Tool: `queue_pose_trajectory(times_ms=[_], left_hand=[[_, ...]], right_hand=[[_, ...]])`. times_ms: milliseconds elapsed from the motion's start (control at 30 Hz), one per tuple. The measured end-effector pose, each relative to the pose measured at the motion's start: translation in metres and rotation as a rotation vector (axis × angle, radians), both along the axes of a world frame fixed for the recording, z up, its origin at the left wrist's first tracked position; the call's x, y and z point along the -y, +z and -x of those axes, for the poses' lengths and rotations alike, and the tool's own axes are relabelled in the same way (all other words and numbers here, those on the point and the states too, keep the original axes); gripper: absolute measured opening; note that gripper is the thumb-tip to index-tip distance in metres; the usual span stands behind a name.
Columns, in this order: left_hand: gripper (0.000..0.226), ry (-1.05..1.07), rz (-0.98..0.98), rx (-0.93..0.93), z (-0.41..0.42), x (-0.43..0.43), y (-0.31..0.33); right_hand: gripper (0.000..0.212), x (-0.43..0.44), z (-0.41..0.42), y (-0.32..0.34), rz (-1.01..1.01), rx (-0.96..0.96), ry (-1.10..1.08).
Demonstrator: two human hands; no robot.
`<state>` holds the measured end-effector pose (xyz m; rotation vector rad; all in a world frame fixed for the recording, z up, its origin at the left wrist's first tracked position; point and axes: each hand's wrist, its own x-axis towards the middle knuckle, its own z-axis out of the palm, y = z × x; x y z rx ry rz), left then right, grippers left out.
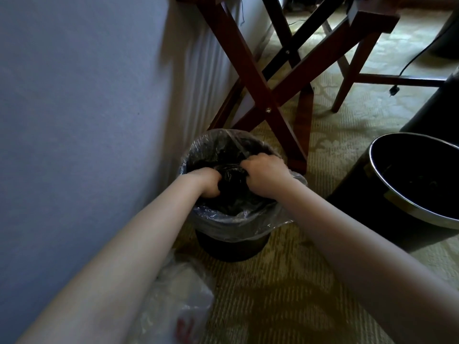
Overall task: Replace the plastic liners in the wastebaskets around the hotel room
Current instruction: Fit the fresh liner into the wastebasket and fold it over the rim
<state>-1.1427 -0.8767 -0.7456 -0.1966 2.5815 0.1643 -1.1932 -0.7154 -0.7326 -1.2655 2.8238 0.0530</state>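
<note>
We see through a single wide-angle camera worn on the head, facing forward and steeply down at the patterned beige carpet (298, 294); the small dark round wastebasket (231, 247) with its clear plastic liner (248, 225) sits close, mid-frame, the pale blue wall (74, 120) filling the left.

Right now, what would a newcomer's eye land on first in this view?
The left hand and right hand reach into the small dark wastebasket by the wall, gripping its clear liner, which drapes over the rim. A larger black bin with a metal rim stands to the right, and a crumpled plastic bag lies on the carpet at lower left.
</note>
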Motion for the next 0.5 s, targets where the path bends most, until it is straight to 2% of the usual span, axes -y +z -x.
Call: queue_pose_trajectory(times_ms=[67,100,133,200,267,333,400,500], left_hand=[[0.005,-0.018,-0.059,-0.254,0.001,-0.002,0.008],[0.005,-0.044,-0.038,-0.409,0.002,-0.003,0.012],[0.006,-0.071,0.002,-0.563,0.004,-0.004,0.018],[0.015,-0.080,0.104,-0.793,0.012,-0.001,0.023],[0.037,-0.023,0.150,-0.790,0.021,0.005,0.020],[0.045,0.062,0.026,-0.660,0.027,0.011,0.019],[0.039,0.131,-0.079,-0.598,0.031,0.017,0.013],[0.034,0.203,0.024,-0.539,0.031,0.028,0.009]], right_hand=[[0.023,0.000,0.001,0.001,0.311,-0.153,-0.023],[0.021,-0.002,0.002,0.004,0.424,-0.223,-0.082],[0.025,-0.004,0.005,0.005,0.487,-0.249,-0.158],[0.046,-0.008,0.014,0.009,0.435,-0.130,-0.316],[0.062,-0.007,0.023,0.010,0.317,0.059,-0.382],[0.063,-0.001,0.032,0.006,0.235,0.167,-0.349],[0.055,0.006,0.039,0.000,0.152,0.186,-0.283],[0.035,0.004,0.048,-0.001,0.179,0.254,-0.348]])
